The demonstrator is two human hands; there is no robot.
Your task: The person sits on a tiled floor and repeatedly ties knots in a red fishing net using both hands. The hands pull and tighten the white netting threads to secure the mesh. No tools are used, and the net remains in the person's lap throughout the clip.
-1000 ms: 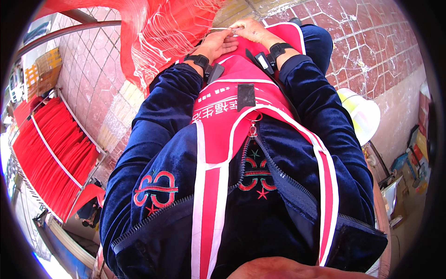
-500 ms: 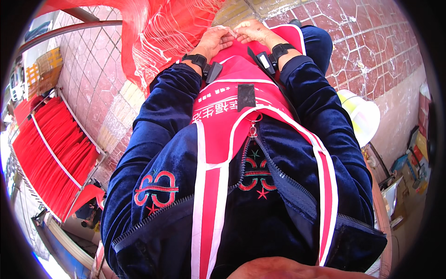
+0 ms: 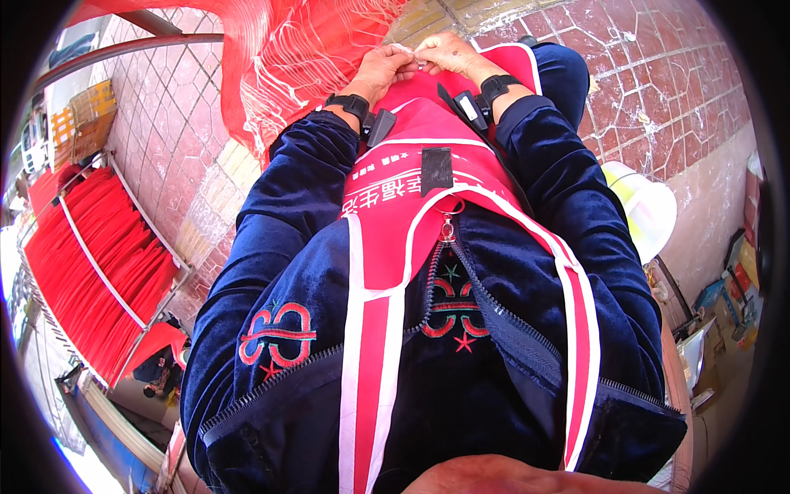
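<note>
Two hands meet over the apron (image 3: 411, 123), just right of the red cloth (image 3: 241, 78), which hangs ahead and to the left, beside a curved bar (image 3: 123, 48). The left hand (image 3: 378, 71) pinches with thumb and forefinger, its other fingers curled; the right hand (image 3: 448, 54) pinches likewise, the two sets of fingertips nearly touching. Both seem to grip pale threads (image 3: 263, 62), though the strands there are too fine to trace.

Such thin ends could slip from bare fingertips, and a hard tug might snap one or pucker the weave. Loose strands cross one another, so a neighbour could be caught up and knotted in. If the cloth swung, it could drag the threads away; the wrist straps (image 3: 354, 105) might also snag them.

The cloth looks light and gauzy, falling in soft folds, its threads wavy and straggling. The apron is smooth, with white piping. The jacket (image 3: 284, 214) has a crushed, velvety sheen, and the floor (image 3: 164, 123) is angular paving with pale joints.
</note>
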